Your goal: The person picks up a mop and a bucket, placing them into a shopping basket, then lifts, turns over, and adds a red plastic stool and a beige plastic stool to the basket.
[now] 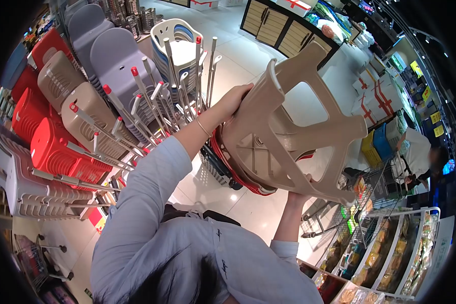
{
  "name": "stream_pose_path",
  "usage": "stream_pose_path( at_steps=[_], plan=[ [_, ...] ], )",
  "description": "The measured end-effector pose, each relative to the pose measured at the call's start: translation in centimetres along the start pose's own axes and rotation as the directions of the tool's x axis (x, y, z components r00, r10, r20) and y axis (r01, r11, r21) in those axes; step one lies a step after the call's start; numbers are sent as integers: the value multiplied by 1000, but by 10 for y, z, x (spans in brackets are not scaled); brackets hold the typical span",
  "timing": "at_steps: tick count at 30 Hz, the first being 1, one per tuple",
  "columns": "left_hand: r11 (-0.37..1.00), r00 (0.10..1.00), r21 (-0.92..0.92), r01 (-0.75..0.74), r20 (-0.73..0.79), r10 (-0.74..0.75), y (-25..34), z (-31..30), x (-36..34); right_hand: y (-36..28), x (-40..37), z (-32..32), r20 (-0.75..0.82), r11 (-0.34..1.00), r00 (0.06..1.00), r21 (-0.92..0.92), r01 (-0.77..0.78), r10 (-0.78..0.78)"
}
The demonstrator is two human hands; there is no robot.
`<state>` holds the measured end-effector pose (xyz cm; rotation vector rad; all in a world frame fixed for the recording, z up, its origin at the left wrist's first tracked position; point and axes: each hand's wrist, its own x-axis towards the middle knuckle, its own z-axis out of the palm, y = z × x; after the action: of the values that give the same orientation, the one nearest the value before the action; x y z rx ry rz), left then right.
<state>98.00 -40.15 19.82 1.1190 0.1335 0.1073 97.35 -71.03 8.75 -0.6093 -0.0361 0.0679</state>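
Note:
A beige plastic stool (258, 147), tilted with its legs toward the upper right, is held between my two hands. My left hand (234, 101) grips its left edge, fingers hidden behind the plastic. Near the lower edge, my right hand (303, 192) is wrapped around a leg of it, partly hidden by that leg. Below the stool, the rims of red and dark plastic items (227, 164) show, with a dark basket (213, 167) beneath.
Mop poles with red tips (154, 109) stand at the left, before stacked red stools (55, 147) and grey chairs (119, 61). A white chair stack (180, 43) is behind. At right are a shopping cart (375, 187), a person (415, 157) and a rack of packets (385, 248).

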Motion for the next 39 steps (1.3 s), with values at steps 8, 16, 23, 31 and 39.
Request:
stream_pose_path(
  at_steps=[8, 16, 23, 31, 39],
  plan=[
    [974, 996, 224, 14, 86, -34, -38, -16, 40, 21, -9, -20, -230, 999, 973, -34, -14, 6],
    [926, 998, 376, -41, 59, 20, -52, -59, 51, 38, -15, -41, -90, 974, 995, -216, -70, 51],
    [694, 982, 697, -179, 173, 79, -40, -73, 45, 11, -15, -38, 28, 618, 997, -784, 65, -69],
    [858, 938, 477, 191, 167, -302, -10, -52, 19, -59, -22, 19, -43, 851, 898, -304, -429, 437],
    [884, 892, 356, 301, 223, -394, -26, -78, 30, -38, -30, -31, -104, 505, 865, -776, -379, 491]
  ],
)
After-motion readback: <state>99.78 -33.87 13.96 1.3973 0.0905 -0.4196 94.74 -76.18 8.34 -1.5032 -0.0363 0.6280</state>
